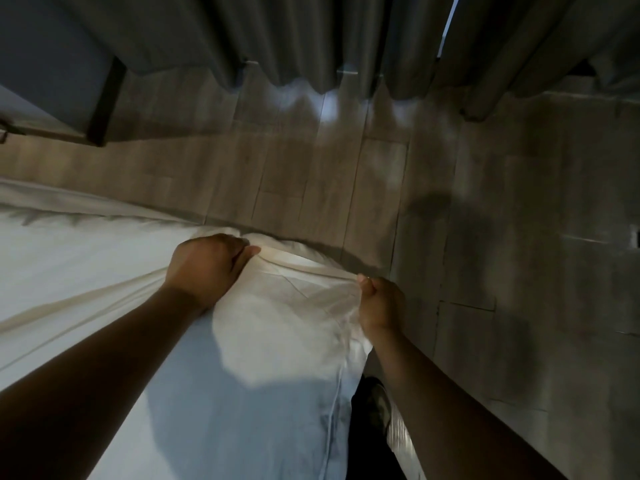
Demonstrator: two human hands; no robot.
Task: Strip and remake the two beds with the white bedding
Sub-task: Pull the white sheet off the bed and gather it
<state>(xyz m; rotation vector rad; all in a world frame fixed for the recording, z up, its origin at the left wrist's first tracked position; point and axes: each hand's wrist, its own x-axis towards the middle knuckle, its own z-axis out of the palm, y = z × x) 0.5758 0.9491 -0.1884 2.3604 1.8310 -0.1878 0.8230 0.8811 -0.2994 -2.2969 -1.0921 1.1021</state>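
1. A bed (62,199) fills the near left of the view, covered by a white sheet (287,317) that is drawn taut in a ridge towards its far right corner.
2. The left hand (204,268) is clenched around a bunch of the sheet at that corner. The right hand (379,303), just to the right, pinches the sheet's edge between thumb and curled fingers.
3. A pale wood-plank floor (311,174) runs beyond and to the right of the bed.
4. Dark curtains (311,39) hang along the far side, with a thin slit of daylight (448,26) between two panels.
5. At far left stands a dark piece of furniture (105,102), cut off by the frame and too dim to identify.
6. A shoe (381,407) shows beside the bed, partly hidden by the right forearm.
7. The fingertips of both hands are buried in cloth, and the mattress under the sheet is hidden.
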